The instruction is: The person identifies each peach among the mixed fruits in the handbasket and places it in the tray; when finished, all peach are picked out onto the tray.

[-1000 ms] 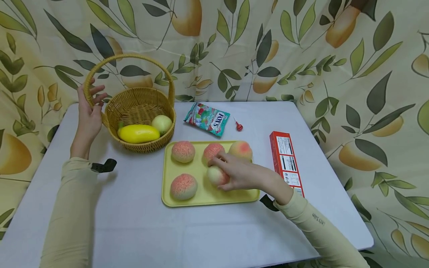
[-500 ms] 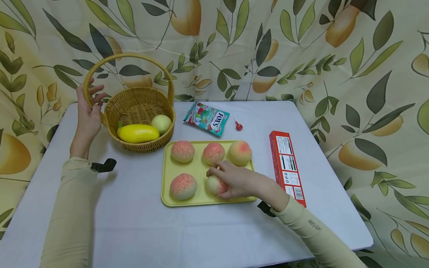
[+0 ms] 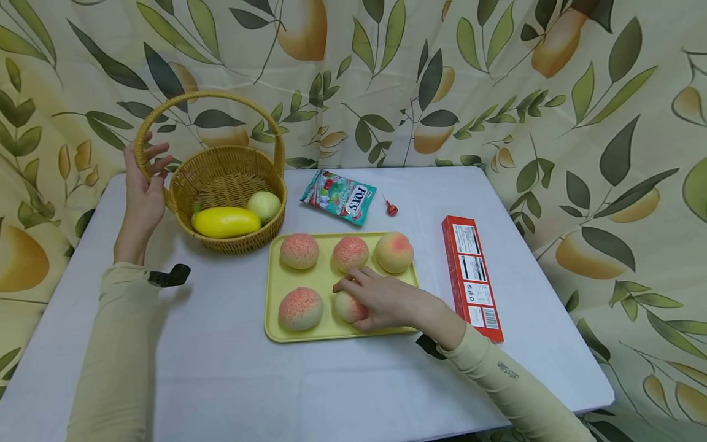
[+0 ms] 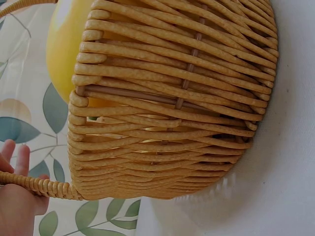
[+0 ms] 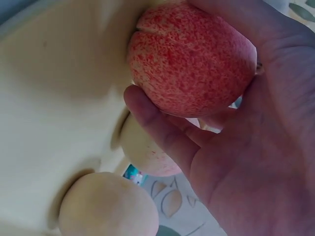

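Observation:
My right hand (image 3: pixel 386 301) grips a peach (image 3: pixel 349 307) over the front middle of a yellow tray (image 3: pixel 326 336). In the right wrist view, the fingers and thumb curl round the peach's speckled red side (image 5: pixel 192 59). Several other peaches sit on the tray, among them one at front left (image 3: pixel 301 309) and one at back right (image 3: pixel 394 252). My left hand (image 3: pixel 145 193) holds the handle (image 3: pixel 210 95) of a wicker basket (image 3: pixel 237 245) at its left side. Inside the basket lie a long yellow fruit (image 3: pixel 226 222) and a round pale green fruit (image 3: pixel 264 206).
Behind the tray lie a green FOX'S candy bag (image 3: pixel 339 196) and a small red-wrapped candy (image 3: pixel 391 209). A red box (image 3: pixel 473 276) with white labels lies right of the tray, near my right forearm. A patterned cloth (image 3: pixel 375 80) hangs behind the white table (image 3: pixel 221 380).
My right hand has moved slightly left and toward the front of the tray with the peach. More of the red box's near end shows. The left hand stays at the basket handle.

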`<control>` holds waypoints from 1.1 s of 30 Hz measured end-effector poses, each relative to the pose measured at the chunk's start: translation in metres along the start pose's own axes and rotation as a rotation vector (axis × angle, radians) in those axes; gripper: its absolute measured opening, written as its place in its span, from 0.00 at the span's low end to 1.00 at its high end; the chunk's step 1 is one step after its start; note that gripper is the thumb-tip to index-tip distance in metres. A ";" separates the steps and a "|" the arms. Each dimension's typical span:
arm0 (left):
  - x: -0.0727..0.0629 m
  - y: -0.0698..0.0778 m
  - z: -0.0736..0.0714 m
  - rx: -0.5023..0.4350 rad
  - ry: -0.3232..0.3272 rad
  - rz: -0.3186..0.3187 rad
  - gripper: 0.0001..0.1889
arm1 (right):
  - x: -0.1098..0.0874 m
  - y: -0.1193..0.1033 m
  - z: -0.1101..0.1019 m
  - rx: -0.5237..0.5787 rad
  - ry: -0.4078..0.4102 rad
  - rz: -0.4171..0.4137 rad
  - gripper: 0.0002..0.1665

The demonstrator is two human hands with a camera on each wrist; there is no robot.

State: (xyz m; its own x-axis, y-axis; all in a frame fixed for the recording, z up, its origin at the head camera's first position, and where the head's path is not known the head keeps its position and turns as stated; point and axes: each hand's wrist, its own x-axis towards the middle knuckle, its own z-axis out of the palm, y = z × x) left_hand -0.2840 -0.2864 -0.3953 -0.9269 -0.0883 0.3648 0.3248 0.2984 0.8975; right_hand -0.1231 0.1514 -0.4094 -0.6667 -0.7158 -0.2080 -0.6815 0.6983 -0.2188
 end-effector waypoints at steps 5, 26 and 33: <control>-0.002 -0.001 0.000 -0.007 -0.001 0.002 0.35 | 0.002 0.000 -0.002 -0.015 -0.035 0.000 0.41; -0.005 0.002 0.001 -0.003 0.009 0.003 0.35 | 0.009 -0.001 -0.005 0.093 -0.100 0.029 0.39; -0.003 0.004 0.002 -0.029 0.011 0.014 0.35 | 0.003 0.001 -0.008 0.116 -0.101 0.020 0.41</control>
State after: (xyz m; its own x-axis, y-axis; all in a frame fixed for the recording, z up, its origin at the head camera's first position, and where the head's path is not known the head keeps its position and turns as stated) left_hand -0.2807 -0.2830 -0.3936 -0.9202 -0.0949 0.3797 0.3429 0.2721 0.8991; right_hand -0.1280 0.1505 -0.4030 -0.6421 -0.7024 -0.3070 -0.6249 0.7116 -0.3212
